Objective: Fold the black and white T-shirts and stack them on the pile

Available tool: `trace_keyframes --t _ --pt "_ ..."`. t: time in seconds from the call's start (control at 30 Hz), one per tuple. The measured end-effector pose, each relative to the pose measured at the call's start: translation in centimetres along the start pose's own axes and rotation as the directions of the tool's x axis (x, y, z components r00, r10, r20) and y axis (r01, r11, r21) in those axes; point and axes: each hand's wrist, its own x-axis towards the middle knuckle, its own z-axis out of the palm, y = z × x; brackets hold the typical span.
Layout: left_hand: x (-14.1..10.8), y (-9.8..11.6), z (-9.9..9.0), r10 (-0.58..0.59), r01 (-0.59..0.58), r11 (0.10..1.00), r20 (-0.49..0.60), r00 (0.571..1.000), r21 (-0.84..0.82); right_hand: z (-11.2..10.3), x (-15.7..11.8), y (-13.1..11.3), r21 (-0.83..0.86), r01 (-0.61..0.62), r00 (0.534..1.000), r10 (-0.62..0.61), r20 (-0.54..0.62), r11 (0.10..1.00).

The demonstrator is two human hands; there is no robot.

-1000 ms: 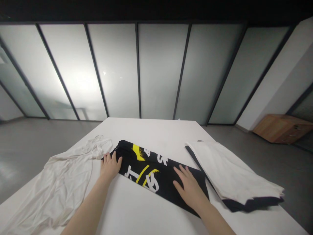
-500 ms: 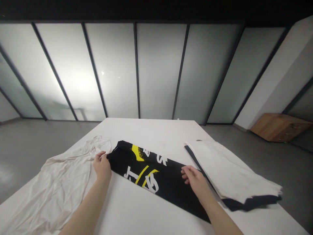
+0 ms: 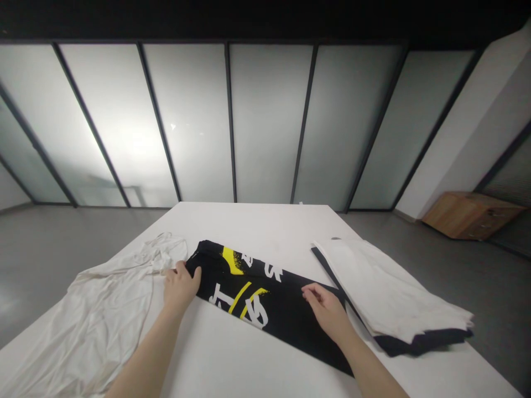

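A black garment (image 3: 265,298) with white brush lettering and yellow strokes lies folded into a long diagonal strip on the white table (image 3: 257,224). My left hand (image 3: 180,287) is shut on its left end, right next to a crumpled white garment (image 3: 99,309). My right hand (image 3: 326,312) sits farther along the strip, with curled fingers pinching its upper edge. A folded stack of white cloth over black cloth (image 3: 388,293) lies just beyond my right hand, not touched by it.
Frosted glass panels in dark frames (image 3: 265,121) stand beyond the table. A grey floor (image 3: 53,243) surrounds the table. A low wooden cabinet (image 3: 470,215) stands by a white wall at the far right.
Since a second ago, both hands have gone from flat and spread to curled on the black garment. My left hand has lifted and returned to the garment's end, and the view has tilted slightly.
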Motion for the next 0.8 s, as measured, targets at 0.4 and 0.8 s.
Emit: trace_keyframes --t 0.4,0.8 --pt "0.0 0.6 0.3 0.196 -0.191 0.961 0.004 0.981 -0.200 0.0 0.1 0.3 -0.221 0.174 0.982 -0.185 -0.029 0.960" --pt "0.2 1.4 1.5 -0.174 0.342 0.505 0.294 0.940 -0.793 0.4 -0.5 1.3 -0.512 0.153 0.979 -0.059 0.195 0.845"
